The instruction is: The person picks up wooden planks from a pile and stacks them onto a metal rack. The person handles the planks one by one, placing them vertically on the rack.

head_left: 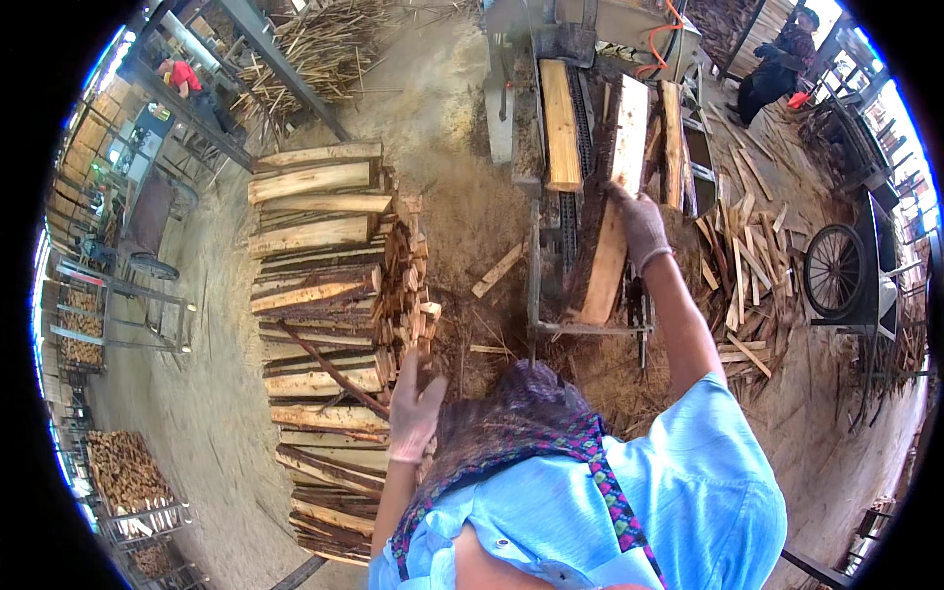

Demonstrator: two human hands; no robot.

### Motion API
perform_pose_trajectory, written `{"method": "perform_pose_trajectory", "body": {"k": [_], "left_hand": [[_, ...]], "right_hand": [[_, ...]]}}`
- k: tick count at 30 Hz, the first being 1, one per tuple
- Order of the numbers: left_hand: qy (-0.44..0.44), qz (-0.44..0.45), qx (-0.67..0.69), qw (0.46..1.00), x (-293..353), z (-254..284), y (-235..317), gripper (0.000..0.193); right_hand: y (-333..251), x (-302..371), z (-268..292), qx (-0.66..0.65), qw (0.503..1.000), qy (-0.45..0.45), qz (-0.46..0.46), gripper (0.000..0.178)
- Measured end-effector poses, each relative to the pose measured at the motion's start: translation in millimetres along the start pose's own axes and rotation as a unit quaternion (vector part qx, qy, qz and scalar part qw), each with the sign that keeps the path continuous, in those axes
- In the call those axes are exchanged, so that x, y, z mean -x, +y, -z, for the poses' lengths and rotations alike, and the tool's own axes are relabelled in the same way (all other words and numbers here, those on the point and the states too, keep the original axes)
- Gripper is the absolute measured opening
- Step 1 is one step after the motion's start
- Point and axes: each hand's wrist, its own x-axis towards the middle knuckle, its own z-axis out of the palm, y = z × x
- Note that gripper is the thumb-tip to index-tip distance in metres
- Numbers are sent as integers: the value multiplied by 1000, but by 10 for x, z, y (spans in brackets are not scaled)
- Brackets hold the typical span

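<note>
My right hand (pixel 641 228) wears a pale work glove and is closed on the edge of a long wooden board (pixel 602 265) with bark along its side. This board lies lengthwise on the metal machine bed, its far end brightly lit. Left of it, a squared yellow plank (pixel 560 128) rests beside the dark chain of the feed track (pixel 582 123). My left hand (pixel 415 411), also gloved, is open with thumb and fingers apart. It hovers at the near right side of a tall stack of rough-sawn slabs (pixel 324 290), next to the slab ends.
Another bark-edged board (pixel 673 143) lies on the machine's right side. Offcuts (pixel 742 261) litter the floor to the right, near a spoked cart wheel (pixel 834 272). A heap of thin strips (pixel 305 59) lies far left. Two people (pixel 782 64) are in the background, one on each side.
</note>
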Motion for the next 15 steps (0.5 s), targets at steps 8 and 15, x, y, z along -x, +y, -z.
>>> {"method": "perform_pose_trajectory", "body": {"k": [8,15], "left_hand": [[103,51,-21,993,687,196,-740,45],[202,259,153,932,1170,232,-1061,35]], "right_hand": [[-40,-2083,-52,269,946,-48,175,42],[-247,-3009,-1073,466,861,-179,98,83]]}}
